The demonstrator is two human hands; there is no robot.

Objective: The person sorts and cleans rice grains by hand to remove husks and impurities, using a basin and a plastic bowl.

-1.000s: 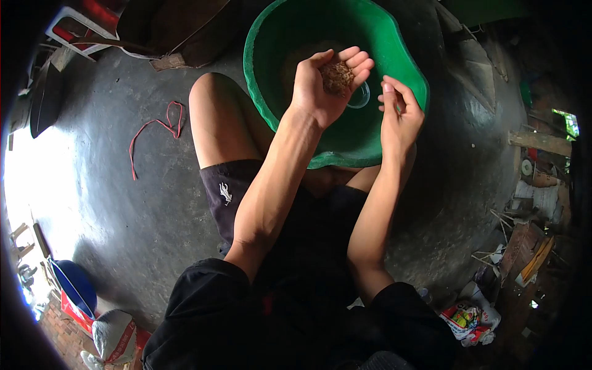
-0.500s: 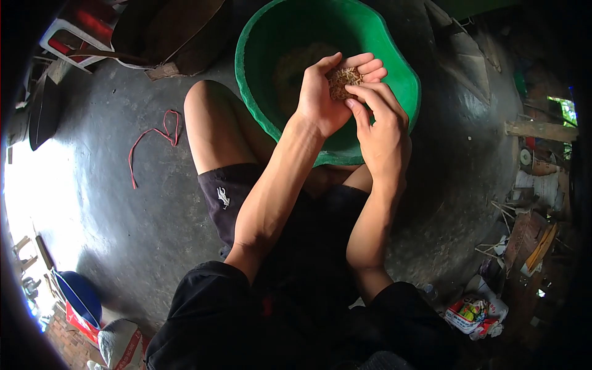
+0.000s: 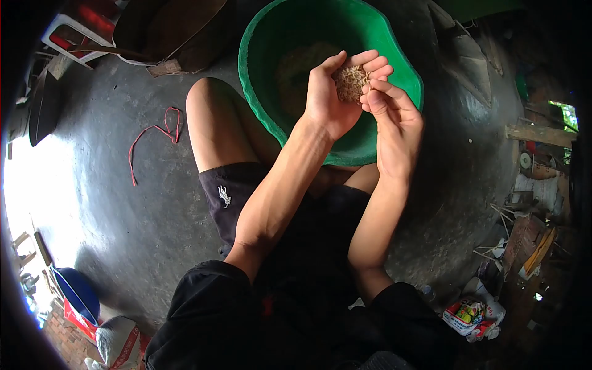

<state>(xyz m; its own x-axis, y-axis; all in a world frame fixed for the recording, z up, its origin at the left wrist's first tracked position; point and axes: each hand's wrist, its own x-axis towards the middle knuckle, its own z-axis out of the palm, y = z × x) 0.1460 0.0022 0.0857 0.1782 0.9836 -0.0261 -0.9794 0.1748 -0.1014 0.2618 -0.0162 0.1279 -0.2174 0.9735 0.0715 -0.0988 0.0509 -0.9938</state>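
My left hand (image 3: 327, 105) is cupped, palm up, over the green tub (image 3: 251, 86). In its palm lies a small heap of brownish unhusked grain (image 3: 350, 85), which looks like rice. Close beside the heap is my right hand (image 3: 398, 135), its thumb and fingertips pinched together at the edge of the left fingers. Whatever sits in that pinch is too small to make out. Lower in the tub, more pale brown grain (image 3: 299, 65) shows dimly in the shadow, partly hidden by the left hand.
The tub stands on a dark floor (image 3: 154, 228) by my bent legs. A red cord (image 3: 151, 129) lies to the left. A large dark pan (image 3: 169, 31) is at the upper left, a blue basin (image 3: 79, 293) at the lower left. Scraps and wood (image 3: 530, 246) line the right side.
My right hand has drawn back slightly from the grain and turned, its fingertips now pinched together. The left hand has shifted a little to the right, showing more of the heap.
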